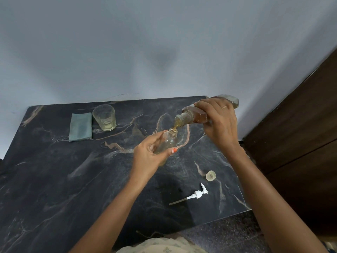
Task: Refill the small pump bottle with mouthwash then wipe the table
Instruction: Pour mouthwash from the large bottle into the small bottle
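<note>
1. The left hand curls around the small pump bottle, holding it tilted above the middle of the dark marbled counter, with its open neck pointing up and to the right.
2. The right hand grips the large mouthwash bottle, tipped so that its mouth points down and to the left, just above the small bottle's neck.
3. A thin amber stream runs from the large bottle's mouth into the small bottle.
4. The white pump head lies on its side on the counter at the near right, its tube pointing left.
5. A clear cap sits just beyond the pump head.
6. At the far left, a glass with a little pale liquid stands just right of a folded grey-green cloth.
</note>
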